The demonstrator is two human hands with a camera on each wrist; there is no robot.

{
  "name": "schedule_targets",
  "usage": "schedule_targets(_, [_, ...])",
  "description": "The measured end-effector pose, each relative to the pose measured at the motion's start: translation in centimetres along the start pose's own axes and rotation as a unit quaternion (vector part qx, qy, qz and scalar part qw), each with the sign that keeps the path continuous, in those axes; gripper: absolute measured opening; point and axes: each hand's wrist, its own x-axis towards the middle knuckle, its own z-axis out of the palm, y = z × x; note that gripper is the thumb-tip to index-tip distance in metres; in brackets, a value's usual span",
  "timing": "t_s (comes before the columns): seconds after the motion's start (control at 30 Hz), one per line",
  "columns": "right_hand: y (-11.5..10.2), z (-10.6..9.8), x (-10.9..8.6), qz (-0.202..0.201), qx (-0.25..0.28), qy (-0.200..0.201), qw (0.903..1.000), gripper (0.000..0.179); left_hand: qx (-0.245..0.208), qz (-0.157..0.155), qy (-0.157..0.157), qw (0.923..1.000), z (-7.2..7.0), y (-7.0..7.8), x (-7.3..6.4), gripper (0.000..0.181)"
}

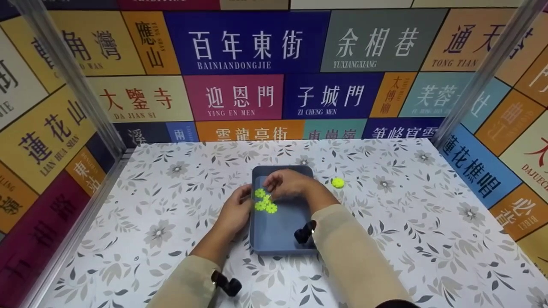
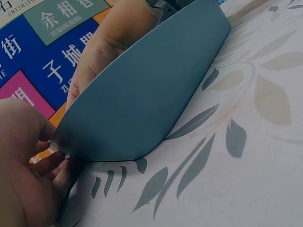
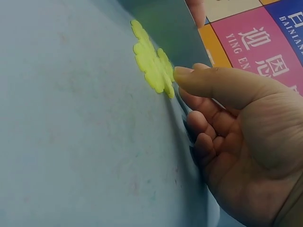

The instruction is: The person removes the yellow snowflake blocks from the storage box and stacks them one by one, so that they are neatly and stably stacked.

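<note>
A shallow blue-grey tray [image 1: 282, 233] lies on the patterned tabletop. My left hand [image 1: 236, 210] holds its left side, with thumb and fingers at the wall in the left wrist view. Inside the tray, towards its left wall, sit several thin yellow-green flower-shaped discs [image 1: 260, 206], close together. My right hand [image 1: 290, 183] reaches over the tray from the right. Its thumb and index finger pinch the edge of a yellow-green flower-shaped disc [image 3: 165, 66], while the other fingers curl in beneath. The fingertips of the left hand are partly hidden behind the tray wall.
Another yellow-green flower-shaped piece [image 1: 338, 183] lies on the table just right of the tray. Panels with printed signs [image 1: 239, 96] stand behind and at both sides, with metal posts [image 1: 483, 64] at the corners. Small black devices [image 1: 226, 283] sit at both wrists.
</note>
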Motion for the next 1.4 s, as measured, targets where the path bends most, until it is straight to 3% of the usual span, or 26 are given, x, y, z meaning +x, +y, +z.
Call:
schedule_targets(0.43, [-0.18,0.35,0.06,0.013,-0.046,0.006,0.9988,0.035,0.001,-0.023,-0.002,0.9997,-0.07,0.19,0.0,0.055])
schedule_targets(0.67, [-0.09,0.28,0.1,0.0,-0.061,0.002,0.9981,0.036,0.003,-0.004,0.003,1.0,0.02,0.02,-0.12,0.056])
schedule_targets(1.13, [-0.4,0.18,-0.26,0.008,-0.101,0.018,0.9947,0.035,0.006,-0.009,0.003,0.9999,0.08,0.17,-0.15,0.056])
schedule_targets(1.4, [-0.1,0.07,-0.17,-0.011,-0.117,0.021,0.9928,0.03,0.014,-0.007,0.004,0.9999,0.06,0.11,-0.03,0.056])
